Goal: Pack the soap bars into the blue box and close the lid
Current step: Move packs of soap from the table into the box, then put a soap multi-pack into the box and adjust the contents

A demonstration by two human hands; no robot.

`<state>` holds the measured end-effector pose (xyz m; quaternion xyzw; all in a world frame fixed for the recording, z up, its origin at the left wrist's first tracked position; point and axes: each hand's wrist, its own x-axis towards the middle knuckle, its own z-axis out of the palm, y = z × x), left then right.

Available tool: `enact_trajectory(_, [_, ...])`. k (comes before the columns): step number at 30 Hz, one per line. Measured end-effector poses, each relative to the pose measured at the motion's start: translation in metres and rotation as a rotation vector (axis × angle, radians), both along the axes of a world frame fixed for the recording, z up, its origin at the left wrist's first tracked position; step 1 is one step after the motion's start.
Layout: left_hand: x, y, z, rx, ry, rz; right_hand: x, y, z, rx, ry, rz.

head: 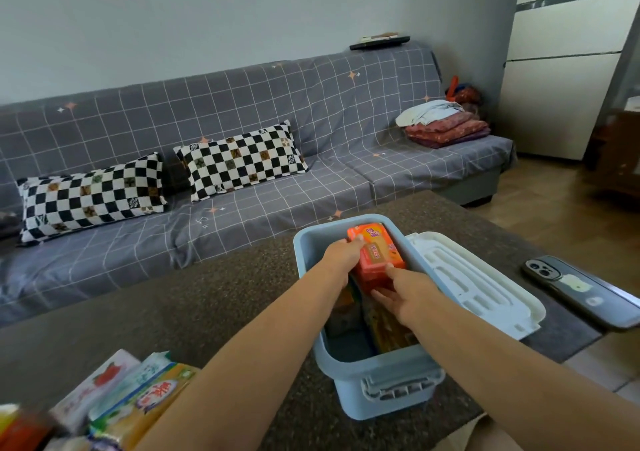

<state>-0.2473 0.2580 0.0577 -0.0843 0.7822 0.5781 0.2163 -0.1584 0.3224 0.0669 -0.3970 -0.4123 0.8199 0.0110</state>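
The blue box [377, 374] stands open on the dark table, a grey latch on its near wall. Both my hands reach into it and hold one orange wrapped soap bar [377, 250] at its far end: my left hand [341, 255] grips the bar's left side, my right hand [405, 293] its near right corner. Below the bar, more wrapped bars [388, 329] lie in the box, partly hidden by my arms. The white lid [474, 284] lies upside down on the table, touching the box's right side. Several more soap packs [138, 395] lie at the table's near left corner.
A dark phone [581, 291] lies face down at the table's right edge. Beyond the table [173, 312] stands a grey checked sofa with two chequered pillows [239, 160] and folded cloths [446, 125]. Wooden floor shows to the right.
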Motion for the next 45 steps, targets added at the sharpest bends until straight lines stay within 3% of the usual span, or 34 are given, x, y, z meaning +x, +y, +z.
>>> enact_trajectory(3, [0.004, -0.001, 0.004, 0.078, -0.012, 0.036, 0.007, -0.001, 0.003, -0.004, 0.017, 0.007])
enact_trajectory(11, [0.073, -0.052, 0.036, 0.294, 0.182, -0.029, 0.050, -0.016, 0.016, 0.152, 0.210, 0.159])
enact_trajectory(17, [0.141, -0.118, 0.042, 0.291, 0.406, -0.034, 0.091, -0.064, 0.037, 0.479, 0.304, 0.339])
enact_trajectory(23, [0.172, -0.193, 0.016, 0.135, 0.438, 0.115, 0.108, -0.124, 0.014, 0.549, 0.463, 0.581])
enact_trajectory(33, [0.176, -0.281, -0.036, -0.366, 0.506, 0.385, 0.086, -0.209, -0.053, 0.494, 0.330, 0.744])
enact_trajectory(39, [0.165, -0.312, -0.061, -0.561, 0.461, 0.393, 0.067, -0.236, -0.079, 0.462, 0.208, 0.807])
enact_trajectory(41, [0.161, -0.318, -0.063, -0.575, 0.413, 0.383, 0.062, -0.241, -0.084, 0.445, 0.174, 0.817])
enact_trajectory(45, [0.156, -0.322, -0.061, -0.420, 0.267, 0.395, 0.054, -0.250, -0.088, 0.398, 0.153, 0.836])
